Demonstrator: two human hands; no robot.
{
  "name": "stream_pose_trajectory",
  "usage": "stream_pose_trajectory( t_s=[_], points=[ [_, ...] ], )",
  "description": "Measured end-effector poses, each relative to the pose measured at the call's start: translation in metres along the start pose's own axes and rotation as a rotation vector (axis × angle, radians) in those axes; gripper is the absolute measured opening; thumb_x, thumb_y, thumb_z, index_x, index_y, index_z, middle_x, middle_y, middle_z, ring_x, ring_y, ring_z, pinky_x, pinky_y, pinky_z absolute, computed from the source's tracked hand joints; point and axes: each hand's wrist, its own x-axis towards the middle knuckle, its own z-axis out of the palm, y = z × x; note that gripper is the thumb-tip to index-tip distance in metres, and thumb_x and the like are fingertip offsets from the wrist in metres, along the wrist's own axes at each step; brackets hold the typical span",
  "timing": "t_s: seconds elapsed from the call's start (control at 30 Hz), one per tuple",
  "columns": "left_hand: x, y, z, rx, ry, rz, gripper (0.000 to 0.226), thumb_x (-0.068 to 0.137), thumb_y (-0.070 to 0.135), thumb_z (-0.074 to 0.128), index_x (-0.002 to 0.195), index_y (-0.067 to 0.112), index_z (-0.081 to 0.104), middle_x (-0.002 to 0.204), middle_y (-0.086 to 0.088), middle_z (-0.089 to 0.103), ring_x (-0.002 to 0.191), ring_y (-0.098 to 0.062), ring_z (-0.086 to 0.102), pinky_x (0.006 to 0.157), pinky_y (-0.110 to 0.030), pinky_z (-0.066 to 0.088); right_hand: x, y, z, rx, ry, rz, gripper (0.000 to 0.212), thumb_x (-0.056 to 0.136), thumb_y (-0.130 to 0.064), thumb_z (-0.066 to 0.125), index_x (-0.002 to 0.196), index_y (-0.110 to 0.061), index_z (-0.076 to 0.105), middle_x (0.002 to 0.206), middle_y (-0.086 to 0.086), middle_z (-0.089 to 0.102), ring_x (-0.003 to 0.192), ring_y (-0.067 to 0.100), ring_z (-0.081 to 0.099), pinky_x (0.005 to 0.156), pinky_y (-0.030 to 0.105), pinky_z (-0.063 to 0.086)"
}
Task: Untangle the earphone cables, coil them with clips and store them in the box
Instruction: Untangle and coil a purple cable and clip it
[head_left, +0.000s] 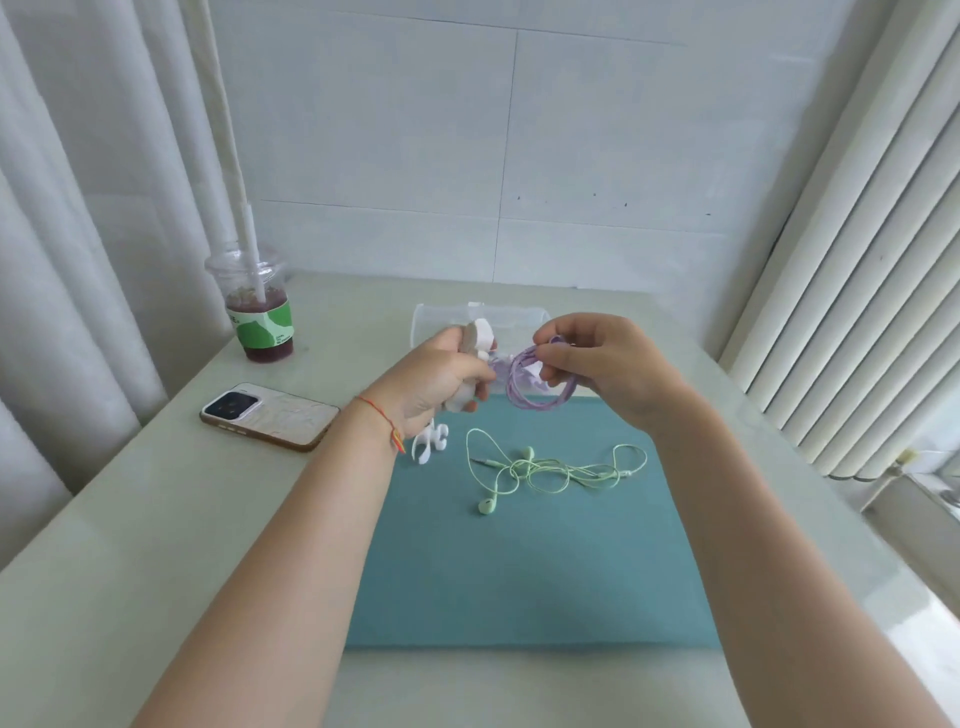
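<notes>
My right hand (597, 364) pinches a coiled purple earphone cable (524, 389) held above the far edge of the teal mat (519, 571). My left hand (436, 379) grips a white clip (480, 335) right beside the coil. A tangled green earphone cable (550, 470) lies loose on the mat, one earbud at its near left. Another white clip (430, 441) lies at the mat's left edge, partly behind my left wrist. A clear storage box (431, 317) sits behind my hands, mostly hidden by them.
A phone (270, 415) lies face down on the pale table to the left. A plastic cup (260, 317) with a dark drink and straw stands at the back left. Curtains hang left, blinds right, and a tiled wall stands behind the table.
</notes>
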Motion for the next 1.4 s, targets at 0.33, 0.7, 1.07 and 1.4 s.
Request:
stream_pose_trajectory(
  t_s=[0.33, 0.7, 1.07, 1.4],
  points=[
    [0.03, 0.0, 0.038, 0.265, -0.073, -0.056, 0.058, 0.096, 0.067, 0.019, 0.076, 0.037, 0.064, 0.059, 0.003, 0.049, 0.051, -0.015, 0.042, 0.048, -0.024, 0.036, 0.02, 0.008, -0.009, -0.167, -0.015, -0.117, 0.009, 0.085, 0.0, 0.067, 0.093, -0.002, 0.069, 0.081, 0.01, 0.069, 0.065, 0.012, 0.059, 0.064, 0.02, 0.048],
    [0.034, -0.001, 0.036, 0.282, -0.036, 0.008, 0.041, 0.098, 0.035, 0.039, 0.067, 0.017, 0.059, 0.053, -0.008, 0.046, 0.052, -0.022, 0.042, 0.048, -0.027, 0.034, 0.026, 0.008, -0.014, -0.408, 0.076, -0.196, 0.014, 0.082, -0.006, 0.07, 0.089, -0.019, 0.071, 0.081, -0.002, 0.069, 0.065, 0.006, 0.054, 0.067, 0.021, 0.046],
    [0.031, 0.004, 0.048, 0.136, 0.079, -0.031, 0.042, 0.097, 0.032, 0.037, 0.066, 0.017, 0.06, 0.047, 0.004, 0.052, 0.048, -0.017, 0.039, 0.049, -0.026, 0.027, 0.024, 0.005, -0.017, -0.381, 0.077, -0.188, 0.013, 0.084, -0.003, 0.068, 0.091, -0.013, 0.07, 0.077, 0.0, 0.064, 0.057, 0.003, 0.051, 0.062, 0.016, 0.046],
    [0.03, 0.004, 0.053, 0.274, 0.081, -0.021, 0.02, 0.08, 0.021, 0.047, 0.062, 0.014, 0.043, 0.046, -0.001, 0.04, 0.036, -0.011, 0.031, 0.05, -0.024, 0.025, 0.017, -0.003, -0.019, -0.31, 0.036, -0.119, 0.01, 0.083, -0.001, 0.068, 0.089, -0.009, 0.071, 0.074, 0.007, 0.065, 0.055, 0.011, 0.057, 0.059, 0.015, 0.048]
  ],
)
